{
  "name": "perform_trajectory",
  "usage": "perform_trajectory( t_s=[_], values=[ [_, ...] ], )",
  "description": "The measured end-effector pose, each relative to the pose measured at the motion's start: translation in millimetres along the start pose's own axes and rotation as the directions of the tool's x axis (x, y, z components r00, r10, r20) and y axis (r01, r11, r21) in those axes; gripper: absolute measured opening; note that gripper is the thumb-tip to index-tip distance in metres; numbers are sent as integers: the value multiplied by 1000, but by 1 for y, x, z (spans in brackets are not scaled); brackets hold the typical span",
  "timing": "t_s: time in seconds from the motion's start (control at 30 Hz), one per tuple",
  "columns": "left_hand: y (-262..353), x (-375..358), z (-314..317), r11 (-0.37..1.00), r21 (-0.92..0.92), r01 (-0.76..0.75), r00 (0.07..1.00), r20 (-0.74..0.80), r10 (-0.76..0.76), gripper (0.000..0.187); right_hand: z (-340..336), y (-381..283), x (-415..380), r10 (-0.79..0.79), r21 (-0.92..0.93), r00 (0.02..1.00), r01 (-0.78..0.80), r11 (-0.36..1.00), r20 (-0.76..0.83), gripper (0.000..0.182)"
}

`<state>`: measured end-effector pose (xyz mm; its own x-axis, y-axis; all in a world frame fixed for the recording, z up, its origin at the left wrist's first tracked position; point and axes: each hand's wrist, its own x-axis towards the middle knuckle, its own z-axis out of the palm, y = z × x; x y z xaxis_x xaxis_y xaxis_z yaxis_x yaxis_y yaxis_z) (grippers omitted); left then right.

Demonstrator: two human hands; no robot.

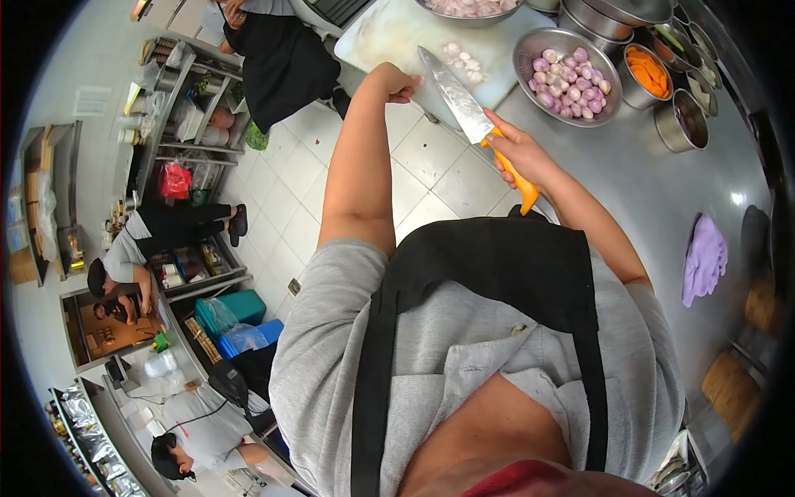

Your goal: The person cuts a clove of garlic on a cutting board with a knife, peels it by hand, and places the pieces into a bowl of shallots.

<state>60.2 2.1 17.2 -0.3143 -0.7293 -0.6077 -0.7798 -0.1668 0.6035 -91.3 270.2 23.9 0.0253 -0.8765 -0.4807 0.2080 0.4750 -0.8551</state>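
My right hand (517,153) is wrapped around the orange handle of a kitchen knife (455,95). Its broad blade points up and to the left over the edge of a white cutting board (389,37). My left hand (392,83) is closed, fingers curled in, by the board's near left edge; whatever it may hold is hidden. Several peeled shallots (464,62) lie on the board just beyond the blade. To the right stands a metal bowl (523,62) full of purple-skinned shallots (571,87). Another bowl (472,18), at the top edge, contains sliced pale pink pieces.
Metal pots crowd the steel counter (613,182) at upper right, one with orange pieces (648,70). A dark-filled pot (683,122) stands nearer. A purple glove (705,258) lies at far right. Other people (286,70) work to the left, near shelves (190,108).
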Motion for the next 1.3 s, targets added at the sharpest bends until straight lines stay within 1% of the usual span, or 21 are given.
perform_trajectory(
  t_s=[0.07, 0.17, 0.2, 0.27, 0.3, 0.37, 0.4, 0.47, 0.5, 0.57, 0.67, 0.8, 0.83, 0.87, 0.93, 1.13, 1.3],
  values=[
    [-3, 0, -5, 998, 8, -59, 998, -17, 60, 35, 2, -2, 1, 3, -17, 1000, -3, 1000, 7, 55],
    [-16, 25, -7, 997, -38, -68, 998, 8, 68, 37, 4, -3, 3, -11, -63, 1000, 10, 998, -8, 54],
    [-14, 20, -7, 997, -39, -67, 998, 5, 67, 37, 4, -2, 5, -2, -60, 1000, 2, 998, -2, 54],
    [-4, 4, -5, 996, 54, -72, 997, -11, 72, 37, 2, 1, 9, 8, -57, 1000, -8, 998, 6, 53],
    [-4, 8, -5, 996, 53, -70, 997, -12, 71, 37, 1, 2, 10, 6, -43, 1000, -5, 999, 7, 53],
    [-5, 24, -5, 974, 217, -59, 998, 18, 57, 39, 2, 3, 9, 6, -28, 1000, -6, 1000, 9, 53],
    [-5, 26, -4, 975, 216, -59, 998, 18, 56, 39, 3, 2, 9, 18, -39, 1000, -18, 999, 1, 53],
    [-2, 30, -2, 920, 391, 9, 999, -53, 13, 43, 2, 0, 8, 25, -50, 1000, -25, 998, -10, 53],
    [1, 28, -1, 919, 395, 7, 998, -53, 15, 43, 2, 1, 8, 23, -40, 1000, -23, 999, 2, 53],
    [1, 20, 2, 917, 398, -31, 993, -92, 73, 46, 4, 1, 10, 26, -26, 1000, -26, 999, 17, 53],
    [2, 24, 1, 921, 389, 12, 996, -91, 26, 47, 8, -2, 15, 21, -45, 1000, -20, 999, 15, 56],
    [-2, 25, 2, 928, 373, -4, 996, -83, 37, 44, 15, -5, 28, -13, -77, 1000, 15, 997, 16, 56],
    [-3, 23, 3, 941, 339, -16, 993, -105, 55, 44, 17, -5, 31, -24, -89, 1000, 25, 996, 12, 56],
    [-6, 22, 5, 952, 305, -30, 990, -126, 71, 43, 19, -5, 33, -20, -87, 1000, 21, 996, 11, 56],
    [-8, 25, 5, 956, 292, -36, 990, -121, 74, 43, 22, -7, 36, -8, -125, 1000, 6, 992, -17, 56],
    [-9, 22, 9, 966, 256, -23, 988, -144, 61, 45, 17, -4, 18, 33, -219, 999, -31, 975, 4, 55],
    [-13, 26, 11, 974, 223, -45, 981, -176, 85, 47, 14, -4, 0, 68, -234, 998, -65, 970, 6, 53]
  ],
)
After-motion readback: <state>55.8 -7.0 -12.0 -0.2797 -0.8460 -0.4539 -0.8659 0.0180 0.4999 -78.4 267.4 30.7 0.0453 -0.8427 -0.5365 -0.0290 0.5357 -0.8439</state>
